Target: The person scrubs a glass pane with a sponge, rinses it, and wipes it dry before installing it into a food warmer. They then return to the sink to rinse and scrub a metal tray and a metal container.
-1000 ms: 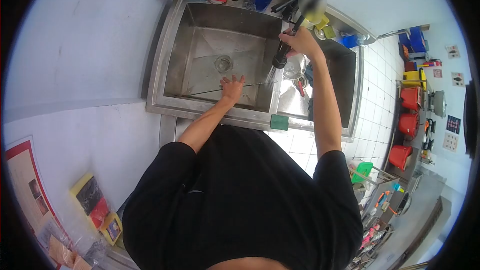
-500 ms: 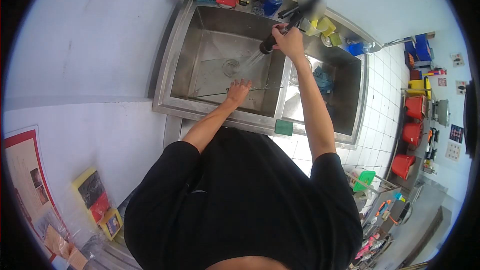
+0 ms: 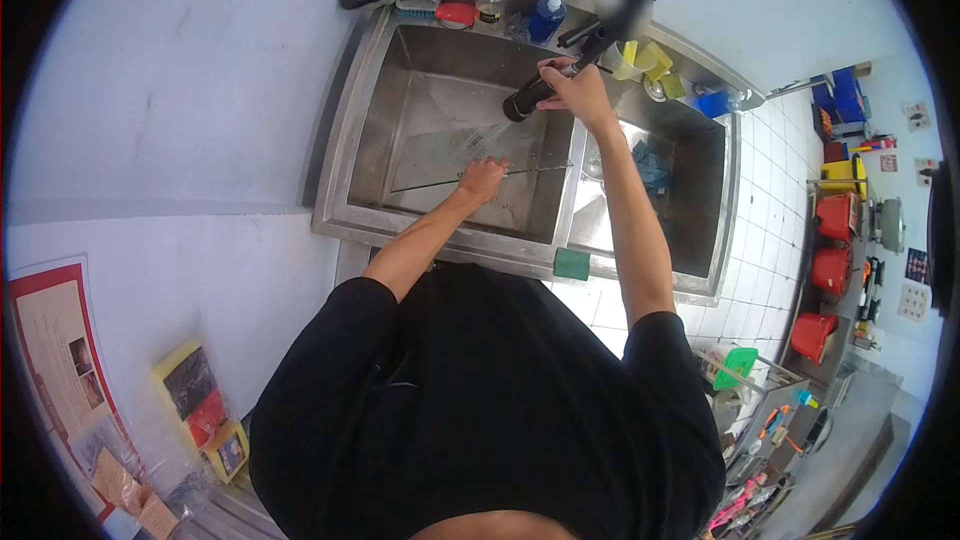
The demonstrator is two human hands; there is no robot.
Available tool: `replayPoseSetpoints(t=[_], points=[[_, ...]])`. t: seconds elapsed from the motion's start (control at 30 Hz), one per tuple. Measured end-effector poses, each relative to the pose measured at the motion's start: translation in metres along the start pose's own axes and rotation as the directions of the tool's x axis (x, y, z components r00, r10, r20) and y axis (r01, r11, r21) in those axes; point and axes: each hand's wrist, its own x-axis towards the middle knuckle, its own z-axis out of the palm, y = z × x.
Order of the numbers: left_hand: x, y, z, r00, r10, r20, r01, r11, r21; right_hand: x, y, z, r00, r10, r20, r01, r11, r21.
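Observation:
My right hand (image 3: 580, 95) grips a black spray nozzle (image 3: 527, 100) over the left sink basin (image 3: 372, 155). Water streams from the nozzle down and to the left. In that basin stands a clear glass pane (image 3: 430, 145), tilted, its thin dark edge running across the basin's near side. My left hand (image 3: 484, 180) is closed over this edge near its middle; the fingertips on the far side are partly hidden. Water runs on the pane just beyond my left hand.
Behind the basins stand a brush (image 3: 417, 5), a red scrubber (image 3: 456, 15), a clear pump bottle (image 3: 491, 0) and a blue one (image 3: 546, 18). A blue cloth (image 3: 650, 168) lies in the right basin. A green scouring pad (image 3: 571, 263) rests on the front rim.
My left fingers, spread over the pane before, are now curled around its edge. The nozzle has shifted slightly left and lies flatter, closer to the pane.

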Motion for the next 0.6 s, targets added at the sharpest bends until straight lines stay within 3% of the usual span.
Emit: replayPoseSetpoints(t=[0.07, 0.13, 0.2, 0.3, 0.43, 0.5, 0.6], points=[[0.013, -0.009, -0.008, 1.000, 0.010, -0.020, -0.010, 1.000, 0.021, 0.003, 0.002, -0.002, 0.994, -0.095, -0.062, 0.091, 0.993, -0.073], [0.029, -0.021, -0.022, 0.997, 0.011, -0.070, -0.012, 1.000, -0.007, 0.000, -0.005, -0.004, 1.000, -0.016, -0.014, 0.018, 0.994, 0.105], [0.052, -0.041, -0.041, 0.993, 0.021, -0.117, -0.025, 0.999, -0.030, -0.004, -0.007, -0.001, 0.999, -0.024, -0.033, 0.027, 0.992, 0.122], [0.088, -0.066, -0.077, 0.999, -0.040, -0.007, 0.040, 0.997, -0.071, -0.004, 0.000, 0.003, 0.994, -0.059, -0.088, 0.070, 0.989, 0.131], [0.117, -0.093, -0.126, 0.996, 0.020, 0.089, -0.009, 0.993, -0.114, 0.002, 0.009, 0.001, 0.968, -0.125, -0.219, 0.140, 0.989, 0.054], [0.143, -0.121, -0.117, 0.993, 0.061, 0.097, -0.045, 0.986, -0.158, 0.009, 0.020, -0.003, 0.890, -0.257, -0.378, 0.170, 0.954, -0.248], [0.163, -0.138, -0.116, 0.993, 0.052, 0.105, -0.025, 0.970, -0.242, 0.019, 0.027, -0.006, 0.895, -0.221, -0.386, 0.155, 0.969, -0.195]])
